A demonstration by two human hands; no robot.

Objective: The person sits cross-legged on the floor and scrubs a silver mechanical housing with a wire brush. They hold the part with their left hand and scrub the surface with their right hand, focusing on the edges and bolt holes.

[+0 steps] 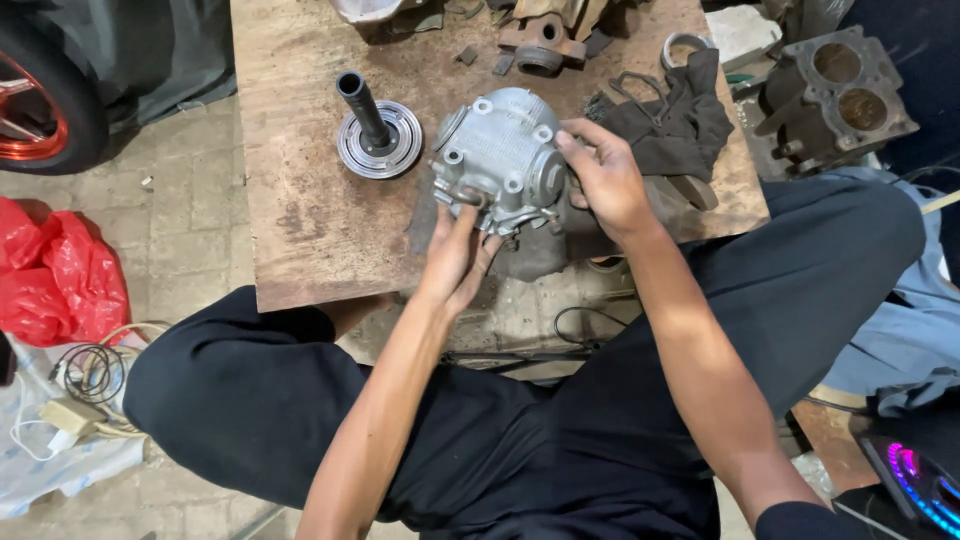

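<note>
A grey finned metal engine part [500, 155] is held upright over the near edge of a worn wooden board [310, 210]. My left hand [455, 262] grips its lower left corner from below. My right hand [607, 180] holds its right side, fingers curled over the top edge. To the left of the part, a round metal disc with a black upright shaft [376, 135] stands on the board. Just behind my right hand lies a dark rag [680, 125].
Rusty metal pieces [540, 40] lie at the board's far edge. An engine block with two bores [835, 95] sits at right. At left: a wheel with a red rim [40, 100], a red plastic bag [55, 275], cables and a charger [75, 395]. My legs in black trousers fill the foreground.
</note>
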